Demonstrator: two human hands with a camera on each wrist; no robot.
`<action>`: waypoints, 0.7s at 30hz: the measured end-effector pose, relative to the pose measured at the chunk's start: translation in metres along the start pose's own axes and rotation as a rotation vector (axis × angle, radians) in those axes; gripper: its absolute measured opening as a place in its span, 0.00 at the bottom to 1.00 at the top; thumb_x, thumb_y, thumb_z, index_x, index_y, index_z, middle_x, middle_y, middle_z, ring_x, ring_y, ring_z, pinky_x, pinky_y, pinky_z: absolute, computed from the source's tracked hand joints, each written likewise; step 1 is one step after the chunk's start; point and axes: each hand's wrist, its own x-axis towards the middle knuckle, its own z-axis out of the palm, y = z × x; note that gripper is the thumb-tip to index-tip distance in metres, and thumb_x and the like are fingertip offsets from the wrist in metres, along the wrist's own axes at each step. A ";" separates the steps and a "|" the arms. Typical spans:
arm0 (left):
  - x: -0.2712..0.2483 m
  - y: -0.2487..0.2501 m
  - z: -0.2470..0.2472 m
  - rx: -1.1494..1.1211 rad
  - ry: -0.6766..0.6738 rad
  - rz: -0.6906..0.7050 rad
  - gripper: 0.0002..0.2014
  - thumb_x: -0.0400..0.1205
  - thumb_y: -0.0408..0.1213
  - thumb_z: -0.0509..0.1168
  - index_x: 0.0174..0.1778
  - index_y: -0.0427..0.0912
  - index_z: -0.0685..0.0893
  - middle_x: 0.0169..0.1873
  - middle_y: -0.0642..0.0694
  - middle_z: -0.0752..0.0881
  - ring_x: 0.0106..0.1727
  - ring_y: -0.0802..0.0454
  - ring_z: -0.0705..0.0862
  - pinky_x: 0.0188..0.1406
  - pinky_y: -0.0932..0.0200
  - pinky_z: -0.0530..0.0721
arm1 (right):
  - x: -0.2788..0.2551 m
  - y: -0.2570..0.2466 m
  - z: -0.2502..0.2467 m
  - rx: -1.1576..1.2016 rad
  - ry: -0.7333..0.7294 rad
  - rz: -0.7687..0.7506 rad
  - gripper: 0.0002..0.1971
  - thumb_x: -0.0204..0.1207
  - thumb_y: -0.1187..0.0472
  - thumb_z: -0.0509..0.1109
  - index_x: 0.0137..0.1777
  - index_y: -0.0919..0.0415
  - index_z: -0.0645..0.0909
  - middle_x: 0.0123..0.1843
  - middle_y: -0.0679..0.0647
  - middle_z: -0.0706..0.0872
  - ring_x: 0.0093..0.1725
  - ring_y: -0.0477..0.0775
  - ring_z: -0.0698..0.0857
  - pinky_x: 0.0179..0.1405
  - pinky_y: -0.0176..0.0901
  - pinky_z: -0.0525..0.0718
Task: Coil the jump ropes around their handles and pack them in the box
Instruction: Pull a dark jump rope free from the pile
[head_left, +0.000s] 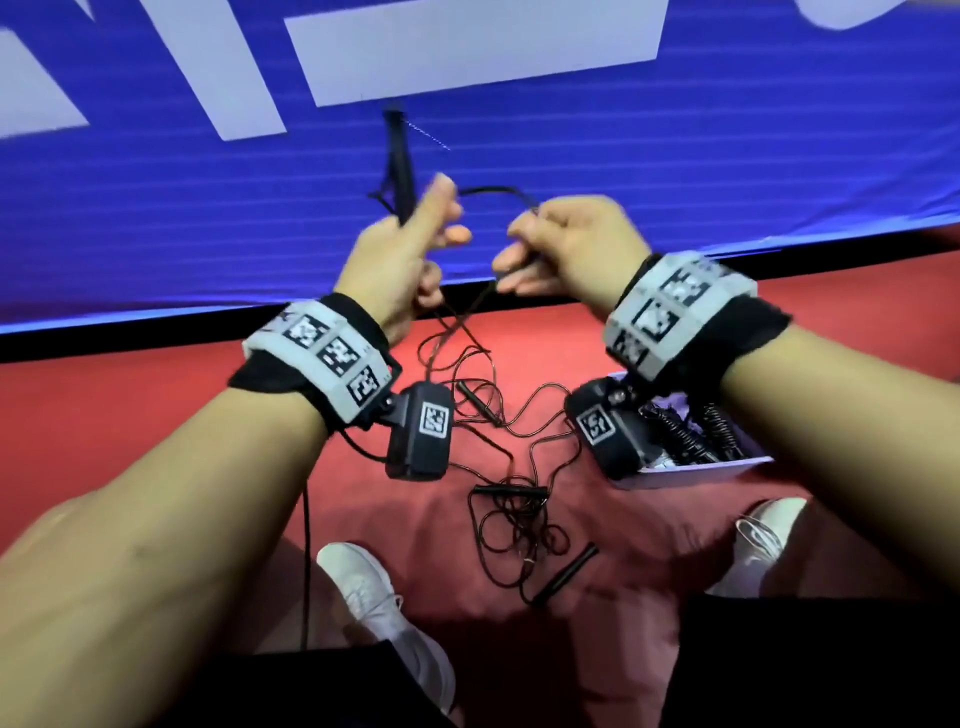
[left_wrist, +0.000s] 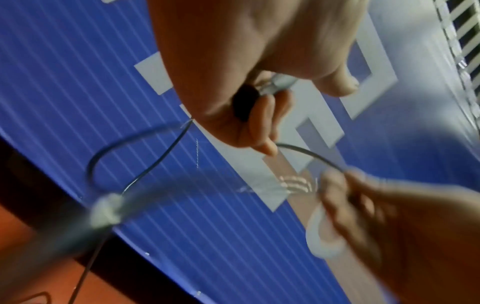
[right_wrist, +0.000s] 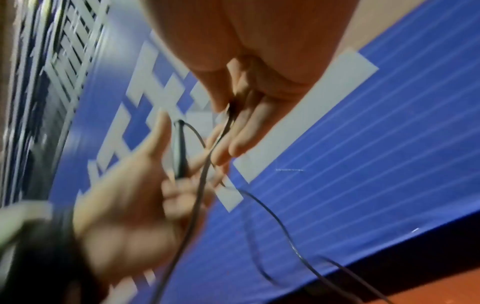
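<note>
My left hand (head_left: 415, 239) grips the black handles (head_left: 397, 161) of a jump rope upright in front of me. Its thin black rope (head_left: 493, 189) arcs across to my right hand (head_left: 524, 249), which pinches it, then hangs down to the red floor. In the left wrist view the left hand (left_wrist: 259, 115) curls round the handle (left_wrist: 242, 105). In the right wrist view the right hand (right_wrist: 233, 123) has the rope (right_wrist: 202, 185) running between its fingertips. A second jump rope (head_left: 519, 525) lies tangled on the floor by my feet. The lilac box (head_left: 691, 470) at the right holds coiled ropes (head_left: 696, 431).
A loose black handle (head_left: 563, 574) lies on the red floor (head_left: 156, 415) between my white shoes (head_left: 374, 587). A blue surface with white shapes (head_left: 675, 156) rises just ahead behind a black edge strip. Wrist cameras hang under both forearms.
</note>
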 end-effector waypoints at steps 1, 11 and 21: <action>-0.006 -0.005 0.004 0.086 -0.102 -0.013 0.12 0.85 0.50 0.62 0.49 0.45 0.84 0.40 0.50 0.86 0.18 0.61 0.63 0.16 0.68 0.61 | 0.003 -0.010 -0.004 0.097 0.044 -0.025 0.11 0.84 0.66 0.58 0.38 0.61 0.73 0.28 0.52 0.86 0.23 0.46 0.85 0.23 0.33 0.82; -0.020 -0.006 0.005 0.051 -0.412 -0.075 0.07 0.83 0.30 0.62 0.39 0.37 0.81 0.31 0.48 0.77 0.23 0.60 0.69 0.18 0.70 0.60 | 0.028 -0.019 -0.046 0.622 0.339 0.065 0.11 0.86 0.58 0.57 0.42 0.60 0.74 0.31 0.54 0.89 0.31 0.49 0.90 0.28 0.36 0.84; -0.004 0.021 0.002 -0.327 -0.203 0.009 0.08 0.88 0.34 0.57 0.46 0.41 0.81 0.25 0.54 0.79 0.19 0.62 0.68 0.15 0.72 0.60 | -0.027 0.063 0.022 -0.442 -0.540 0.168 0.09 0.75 0.74 0.67 0.46 0.60 0.83 0.41 0.49 0.87 0.38 0.36 0.80 0.37 0.30 0.73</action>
